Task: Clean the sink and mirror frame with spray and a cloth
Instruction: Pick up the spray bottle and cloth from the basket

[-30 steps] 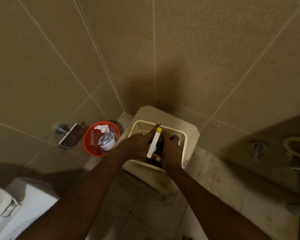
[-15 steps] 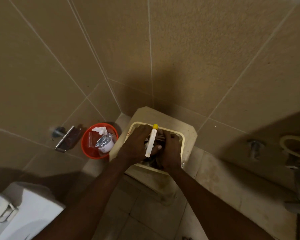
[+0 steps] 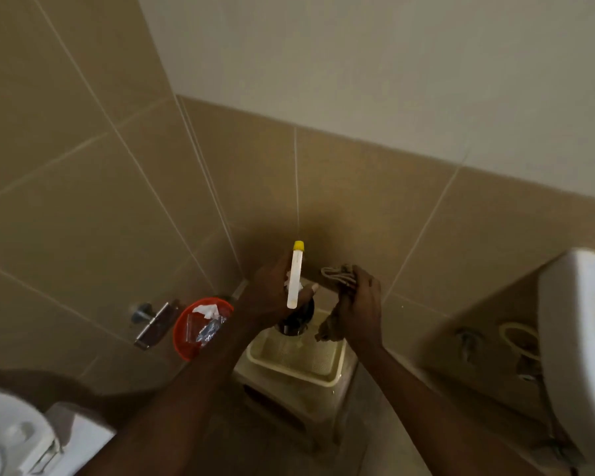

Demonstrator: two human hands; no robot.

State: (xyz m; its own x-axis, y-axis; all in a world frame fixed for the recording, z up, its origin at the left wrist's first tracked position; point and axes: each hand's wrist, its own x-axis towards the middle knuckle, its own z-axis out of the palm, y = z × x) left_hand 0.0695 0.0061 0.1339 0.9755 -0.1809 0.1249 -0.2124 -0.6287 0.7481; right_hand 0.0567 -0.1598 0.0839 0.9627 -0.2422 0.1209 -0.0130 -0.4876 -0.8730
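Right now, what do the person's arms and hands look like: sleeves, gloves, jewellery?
Both forearms are bare up to the frame edge: no sleeves show. The left hand and right hand wear no gloves. No watch, ring or bracelet is visible, though the picture is dim and slightly blurred.

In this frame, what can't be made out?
Head view only:
- Spray bottle: body hidden by left hand, dark.
- Cloth: bunched in right hand, blurred.
- Sink: cut off by right edge; basin unseen.
- Mirror frame: out of view.
- Red bin contents: too small.
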